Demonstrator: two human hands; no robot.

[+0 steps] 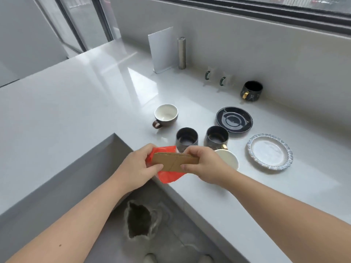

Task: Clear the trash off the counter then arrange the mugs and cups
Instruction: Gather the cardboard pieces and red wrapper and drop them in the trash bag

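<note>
My left hand (135, 164) and my right hand (204, 165) both grip a flat brown cardboard piece (173, 162) over the counter's front edge. A red plastic wrapper (168, 176) is held behind and below it in my left hand. Behind my hands stand two dark mugs (187, 139) (216, 137). A brown cup with a white inside (166, 115) sits to their left. A white paper cup (228, 159) lies partly hidden by my right hand. A black mug with a gold handle (251, 91) stands near the wall, beside two clear glass cups with green handles (210, 74) (226, 80).
A black saucer (234, 119) and a white plate with a blue rim (269, 151) lie on the white counter (85, 103) at right. A white board (162, 50) and a metal cylinder (182, 53) stand against the wall. A bin bag opening (138, 221) is on the floor below.
</note>
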